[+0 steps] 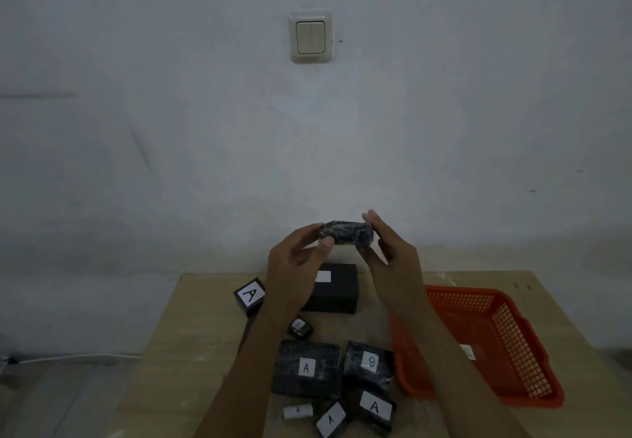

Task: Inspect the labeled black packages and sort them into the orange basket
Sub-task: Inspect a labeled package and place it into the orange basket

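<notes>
Pale grey wall point(171, 130) fills most of the view, with a cream light switch point(310, 37) set high on it. Below stands a light wooden bench point(178, 352). On its right side sits an orange basket point(506, 342), tilted a little, with a small white label point(468, 351) inside it.

Raised above the far part of the bench, the left hand point(294, 263) and the right hand point(393, 249) together hold a small black package point(345, 232), each pinching one end between thumb and fingers; its label cannot be seen.

On the bench lie more black packages: a large plain box point(337, 295) at the far middle, a flat one marked A point(306, 367) nearer, one marked B point(368, 362) just right of it beside the basket, a cube marked A point(250, 295) at the far left, another marked A point(375, 407) near the front, a tilted one marked A point(331, 419) left of that, a tiny dark one point(300, 328), and a small white roll point(298, 411).
</notes>
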